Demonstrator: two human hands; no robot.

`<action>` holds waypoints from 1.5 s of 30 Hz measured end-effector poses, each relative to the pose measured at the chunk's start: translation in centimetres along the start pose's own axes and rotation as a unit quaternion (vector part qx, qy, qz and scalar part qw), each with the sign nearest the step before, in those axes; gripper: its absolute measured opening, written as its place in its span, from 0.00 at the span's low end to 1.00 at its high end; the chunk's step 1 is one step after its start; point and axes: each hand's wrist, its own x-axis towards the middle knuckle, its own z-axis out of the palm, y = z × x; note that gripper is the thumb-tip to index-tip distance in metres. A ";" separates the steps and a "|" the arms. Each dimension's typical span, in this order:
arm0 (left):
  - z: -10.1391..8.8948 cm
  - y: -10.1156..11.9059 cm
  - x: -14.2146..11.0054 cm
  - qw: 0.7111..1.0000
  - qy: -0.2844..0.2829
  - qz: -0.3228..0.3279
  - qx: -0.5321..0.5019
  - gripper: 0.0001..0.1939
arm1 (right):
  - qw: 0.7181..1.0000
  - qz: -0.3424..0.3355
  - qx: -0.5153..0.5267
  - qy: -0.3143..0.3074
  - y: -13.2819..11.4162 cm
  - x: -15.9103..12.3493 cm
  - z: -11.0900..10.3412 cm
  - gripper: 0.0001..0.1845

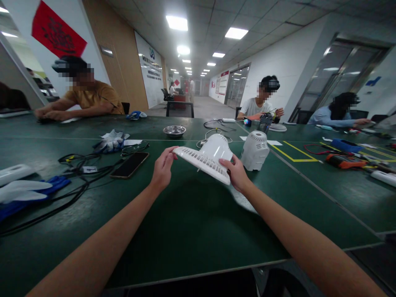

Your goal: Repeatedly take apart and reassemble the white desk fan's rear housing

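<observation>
Between my hands, above the green table, is a tilted white plastic housing with a slotted, plate-like edge and a rounded body behind it. My left hand pinches the far left corner of its slotted edge. At the other end, my right hand grips the lower right corner, thumb on top of the slots. Just right of that hand, a second white vented plastic cover stands upright on the table. A thin cable lies behind the held housing, partly hidden by it.
A phone, black cables and work gloves lie to the left. A metal bowl sits farther back. At right are an orange multimeter and yellow tape lines. Several people sit around the table.
</observation>
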 end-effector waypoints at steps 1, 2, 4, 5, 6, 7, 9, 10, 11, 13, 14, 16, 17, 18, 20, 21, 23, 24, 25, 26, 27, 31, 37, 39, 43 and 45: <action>0.1 0.0 0.1 1.000 0.010 0.004 0.009 0.26 | 0.997 0.038 0.059 -0.025 0.0 -0.1 0.2 0.27; 0.2 -0.2 0.1 1.000 0.014 -0.009 0.017 0.25 | 0.989 0.077 0.109 -0.058 0.0 -0.3 0.5 0.24; 0.6 -0.8 -0.1 0.996 -0.005 -0.084 -0.011 0.24 | 0.964 0.149 0.178 -0.129 0.0 -0.7 1.0 0.21; 0.9 -1.0 -0.2 0.990 -0.021 -0.134 -0.048 0.24 | 0.952 0.176 0.197 -0.152 0.1 -0.8 1.2 0.20; 1.1 -1.2 -0.3 0.978 -0.032 -0.183 -0.093 0.23 | 0.945 0.194 0.208 -0.164 0.3 -0.9 1.4 0.20; 1.3 -1.3 -0.4 0.966 -0.034 -0.221 -0.128 0.21 | 0.940 0.205 0.211 -0.172 0.5 -1.0 1.6 0.20; 1.4 -1.2 -0.6 0.956 -0.023 -0.256 -0.141 0.17 | 0.941 0.209 0.197 -0.181 0.9 -0.8 1.7 0.21; 1.4 -1.0 -0.7 0.958 -0.019 -0.258 -0.123 0.15 | 0.949 0.195 0.173 -0.176 1.1 -0.6 1.5 0.22; 1.3 -0.7 -0.7 0.962 -0.017 -0.254 -0.100 0.14 | 0.966 0.163 0.128 -0.154 1.3 -0.3 1.2 0.22; 1.2 -0.3 -0.6 0.968 -0.022 -0.243 -0.060 0.12 | 0.995 0.065 0.010 -0.069 1.4 0.5 0.2 0.24; 1.1 -0.2 -0.6 0.970 -0.027 -0.239 -0.048 0.11 | 0.998 0.001 -0.069 -0.007 1.4 0.9 -0.5 0.27; 1.1 -0.1 -0.6 0.970 -0.038 -0.239 -0.034 0.11 | 0.986 -0.050 -0.151 0.056 1.1 1.6 -2.2 0.38; 1.0 -0.1 -0.5 0.968 -0.043 -0.243 -0.031 0.11 | 0.961 -0.088 -0.248 0.080 1.0 2.0 -3.1 0.41; 1.0 -0.2 -0.5 0.967 -0.046 -0.249 -0.028 0.11 | 0.932 -0.110 -0.331 0.101 0.9 2.3 -4.0 0.42; 0.9 -0.5 -0.5 0.964 -0.042 -0.261 -0.018 0.11 | 0.867 -0.134 -0.464 0.123 0.8 2.8 -5.5 0.42; 0.8 -0.6 -0.4 0.964 -0.035 -0.265 -0.010 0.12 | 0.840 -0.133 -0.511 0.126 0.9 2.9 -6.0 0.42; 0.5 -1.0 -0.2 0.964 -0.017 -0.267 0.005 0.12 | 0.802 -0.121 -0.572 0.123 1.2 3.2 -6.7 0.42; 0.3 -1.2 -0.1 0.964 -0.008 -0.267 0.009 0.12 | 0.791 -0.113 -0.589 0.124 1.4 3.3 -6.9 0.43; 0.1 -1.5 0.0 0.963 -0.002 -0.268 0.011 0.13 | 0.784 -0.106 -0.598 0.127 1.5 3.4 -7.0 0.44; -0.1 -1.8 0.1 0.963 0.004 -0.269 0.010 0.13 | 0.781 -0.097 -0.603 0.131 1.7 3.5 -7.1 0.44; -0.3 -2.1 0.2 0.962 0.007 -0.271 0.009 0.13 | 0.779 -0.088 -0.605 0.135 1.8 3.5 -7.0 0.45; -0.8 -2.8 0.4 0.961 0.009 -0.274 0.022 0.13 | 0.777 -0.057 -0.609 0.149 1.6 3.5 -6.8 0.41; -0.9 -3.0 0.5 0.962 0.013 -0.271 0.033 0.13 | 0.770 -0.230 -0.542 0.246 -0.9 3.6 -7.7 0.19; -0.8 -3.0 0.5 0.961 0.011 -0.275 0.035 0.14 | 0.750 -0.250 -0.510 0.339 -1.5 3.9 -8.7 0.25; -0.9 -3.2 0.5 0.960 0.004 -0.279 0.034 0.13 | 0.785 -0.084 -0.422 0.445 -0.4 5.0 -11.2 0.40; -0.9 -3.2 0.5 0.959 0.005 -0.281 0.036 0.14 | 0.823 0.000 -0.392 0.410 0.9 5.4 -12.2 0.42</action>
